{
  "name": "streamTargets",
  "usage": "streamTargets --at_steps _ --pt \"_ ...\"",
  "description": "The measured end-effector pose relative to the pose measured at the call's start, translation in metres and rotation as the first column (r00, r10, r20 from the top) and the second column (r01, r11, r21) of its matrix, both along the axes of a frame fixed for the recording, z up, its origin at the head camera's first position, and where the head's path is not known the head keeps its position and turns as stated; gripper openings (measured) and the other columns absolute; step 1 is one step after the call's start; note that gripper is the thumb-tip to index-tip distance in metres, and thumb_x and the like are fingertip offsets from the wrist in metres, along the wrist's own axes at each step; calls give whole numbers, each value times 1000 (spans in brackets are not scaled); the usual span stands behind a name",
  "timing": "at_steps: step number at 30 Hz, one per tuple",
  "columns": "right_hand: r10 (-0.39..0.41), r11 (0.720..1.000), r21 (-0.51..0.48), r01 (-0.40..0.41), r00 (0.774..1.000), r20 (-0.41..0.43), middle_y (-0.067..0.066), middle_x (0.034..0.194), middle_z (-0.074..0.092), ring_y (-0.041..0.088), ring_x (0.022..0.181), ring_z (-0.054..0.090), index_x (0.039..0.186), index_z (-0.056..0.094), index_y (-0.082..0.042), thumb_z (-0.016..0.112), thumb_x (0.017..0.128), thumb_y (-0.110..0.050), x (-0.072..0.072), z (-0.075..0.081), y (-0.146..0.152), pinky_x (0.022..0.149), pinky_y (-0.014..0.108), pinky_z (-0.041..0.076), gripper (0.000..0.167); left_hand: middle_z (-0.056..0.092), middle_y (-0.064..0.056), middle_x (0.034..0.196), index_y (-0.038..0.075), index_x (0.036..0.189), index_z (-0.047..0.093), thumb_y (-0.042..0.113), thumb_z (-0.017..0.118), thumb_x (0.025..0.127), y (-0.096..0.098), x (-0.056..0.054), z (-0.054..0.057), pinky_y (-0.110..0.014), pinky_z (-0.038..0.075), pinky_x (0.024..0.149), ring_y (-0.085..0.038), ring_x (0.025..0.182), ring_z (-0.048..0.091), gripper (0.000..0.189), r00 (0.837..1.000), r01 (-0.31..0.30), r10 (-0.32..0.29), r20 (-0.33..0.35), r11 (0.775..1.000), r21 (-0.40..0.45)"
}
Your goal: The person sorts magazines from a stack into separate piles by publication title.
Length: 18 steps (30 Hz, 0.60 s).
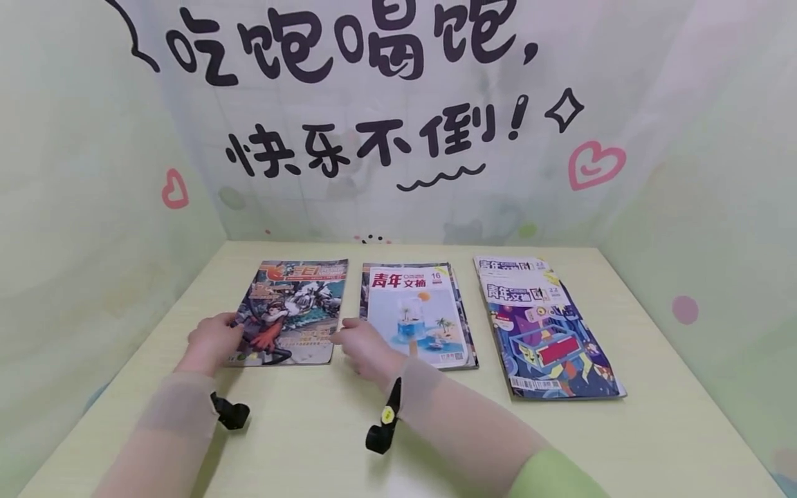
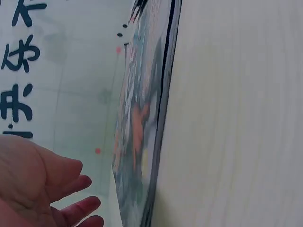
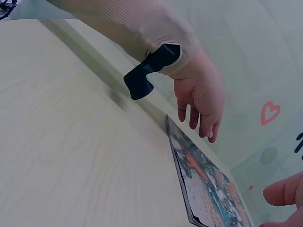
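Note:
A magazine with a colourful comic-style cover (image 1: 299, 304) lies flat on the table's left part. My left hand (image 1: 214, 340) is at its left edge, with loosely bent fingers; the left wrist view shows a gap between those fingertips (image 2: 90, 203) and the cover. On the opposite side, my right hand (image 1: 369, 347) hovers by the magazine's lower right corner, partly in front of a white-covered magazine (image 1: 417, 321). In the right wrist view, only the thumb and a bit of the right hand (image 3: 289, 196) show, holding nothing.
The white-covered magazine lies on top of another, whose edge peeks out. Farther right, purple-covered magazines (image 1: 548, 339) overlap in a staggered pile. The pale wooden table (image 1: 299, 429) is bounded by fabric walls, the back one (image 1: 349, 207) printed with large black characters.

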State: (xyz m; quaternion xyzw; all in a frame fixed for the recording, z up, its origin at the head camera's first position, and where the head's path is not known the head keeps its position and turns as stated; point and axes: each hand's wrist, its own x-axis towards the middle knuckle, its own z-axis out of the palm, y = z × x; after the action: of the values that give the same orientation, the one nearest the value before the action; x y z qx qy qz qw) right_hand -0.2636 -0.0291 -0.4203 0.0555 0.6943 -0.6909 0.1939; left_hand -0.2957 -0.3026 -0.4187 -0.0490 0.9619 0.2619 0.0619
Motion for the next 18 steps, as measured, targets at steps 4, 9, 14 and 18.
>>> streamTargets --at_steps 4,9,14,18 --pt "22 997 80 -17 998 -63 13 139 50 33 126 48 143 43 -6 61 92 -16 0 0 27 104 47 40 55 44 -33 135 -6 145 32 27 38 102 36 2 6 -57 41 93 -48 112 49 55 999 19 -14 -40 990 141" --pt "18 985 175 7 989 -144 13 134 53 30 122 50 142 44 -5 58 94 -19 1 -2 66 104 45 40 52 48 -23 135 2 148 33 29 42 102 85 10 11 -45 47 83 -34 103 55 54 997 58 -45 -56 961 270" --pt "-64 974 203 99 983 -173 13 133 53 28 122 49 143 43 -4 56 95 -16 -1 -3 104 104 44 39 51 53 -17 129 6 145 40 30 49 100 132 16 7 -44 48 84 -30 104 54 52 994 109 -100 -45 926 361" --pt "-128 962 222 162 979 -159 11 137 50 28 128 45 144 42 -8 55 97 -20 -2 -4 128 108 46 36 50 57 -12 124 9 142 46 28 53 98 163 19 -1 -42 48 87 -26 108 55 49 994 112 -109 -31 909 402"
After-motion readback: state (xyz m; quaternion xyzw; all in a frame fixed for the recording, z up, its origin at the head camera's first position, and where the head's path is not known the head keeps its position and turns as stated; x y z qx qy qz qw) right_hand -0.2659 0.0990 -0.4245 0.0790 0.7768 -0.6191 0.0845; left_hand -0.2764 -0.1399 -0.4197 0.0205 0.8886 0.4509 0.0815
